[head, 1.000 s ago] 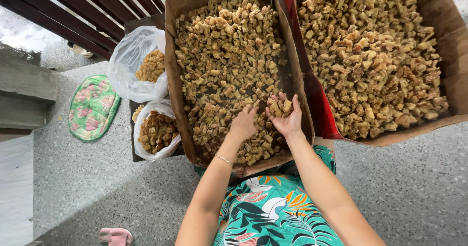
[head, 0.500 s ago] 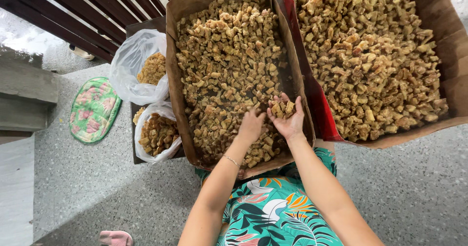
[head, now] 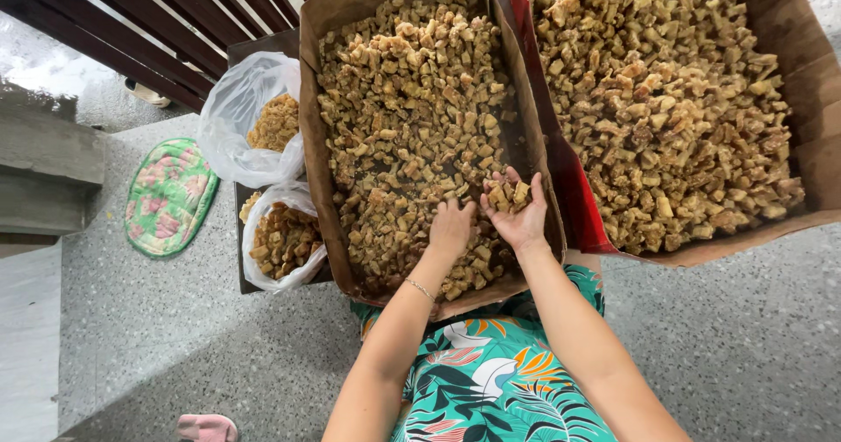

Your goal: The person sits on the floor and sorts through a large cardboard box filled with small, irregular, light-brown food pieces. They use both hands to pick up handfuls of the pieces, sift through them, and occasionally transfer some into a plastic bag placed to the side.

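Observation:
A brown cardboard box (head: 317, 144) in front of me holds a thin layer of small tan dried chunks (head: 403, 100). My right hand (head: 517, 214) is cupped palm up over the box's near right corner, holding a small pile of the chunks. My left hand (head: 452, 228) lies palm down on the chunks just beside it, fingers curled into the pile; a thin bracelet is on that wrist. A second, larger cardboard box (head: 819, 83) to the right is heaped with the same chunks (head: 666, 100).
Two clear plastic bags (head: 236, 109) (head: 280, 240) of chunks sit left of the boxes on a dark low stand. A green floral mat (head: 168, 195) lies on the speckled floor. Dark wooden slats (head: 149, 21) run along the top left. My floral clothing (head: 491, 381) shows below.
Both hands have stayed at the box's near right corner. The right hand keeps its handful of chunks, and the left hand has shifted slightly on the pile.

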